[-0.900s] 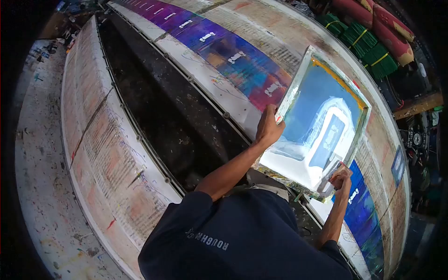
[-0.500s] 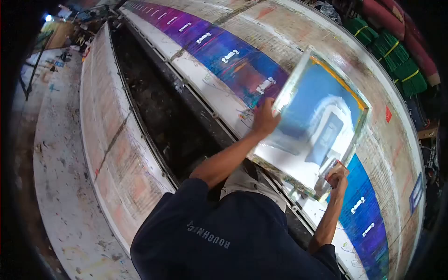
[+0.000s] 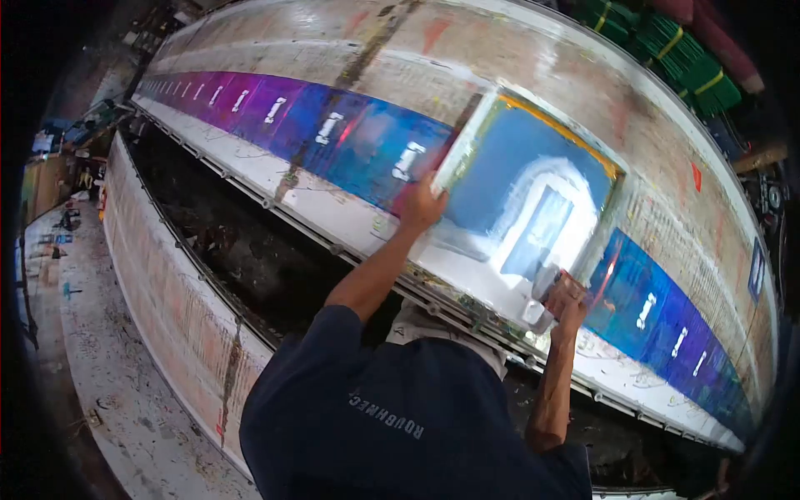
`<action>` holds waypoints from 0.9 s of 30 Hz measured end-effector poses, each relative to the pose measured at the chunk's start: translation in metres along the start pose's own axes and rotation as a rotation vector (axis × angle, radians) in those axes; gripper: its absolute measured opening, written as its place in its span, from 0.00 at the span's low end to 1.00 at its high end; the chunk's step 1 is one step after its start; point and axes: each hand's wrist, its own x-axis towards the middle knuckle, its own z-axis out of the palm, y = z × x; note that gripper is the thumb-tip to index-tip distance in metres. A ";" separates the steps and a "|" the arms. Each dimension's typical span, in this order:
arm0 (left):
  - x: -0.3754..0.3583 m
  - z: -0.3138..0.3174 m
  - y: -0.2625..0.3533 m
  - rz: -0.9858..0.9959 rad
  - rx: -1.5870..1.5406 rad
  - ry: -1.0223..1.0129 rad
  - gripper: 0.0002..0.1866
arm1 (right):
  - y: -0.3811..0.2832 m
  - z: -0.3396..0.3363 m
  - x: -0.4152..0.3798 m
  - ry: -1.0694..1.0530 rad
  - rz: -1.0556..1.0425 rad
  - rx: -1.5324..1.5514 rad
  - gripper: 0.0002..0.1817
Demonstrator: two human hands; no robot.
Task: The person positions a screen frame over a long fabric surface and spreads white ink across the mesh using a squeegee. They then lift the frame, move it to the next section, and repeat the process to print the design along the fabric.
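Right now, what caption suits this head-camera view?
Both hands hold a blue-meshed, pale-framed printing screen on a long table over purple-blue printed fabric.

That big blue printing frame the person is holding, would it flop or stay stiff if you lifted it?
The frame probably stays stiff: its straight rim keeps a crisp rectangle while the left hand grips one side and the right hand a corner. It looks awkward for one hand, being wide. The paint-smeared mesh inside likely dents or tears if poked.

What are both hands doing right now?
Left hand: closed, gripping the printing screen frame's left edge.
Right hand: closed on the frame's near corner.
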 end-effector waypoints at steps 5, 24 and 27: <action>-0.008 -0.019 -0.062 -0.036 0.027 -0.078 0.21 | 0.030 0.053 -0.027 0.129 -0.014 -0.002 0.23; 0.006 -0.061 -0.101 0.087 0.426 -0.054 0.23 | 0.104 0.070 -0.043 0.331 0.031 -0.162 0.15; 0.007 -0.067 -0.096 0.096 0.417 -0.113 0.22 | 0.086 0.105 -0.056 0.344 -0.178 -0.051 0.10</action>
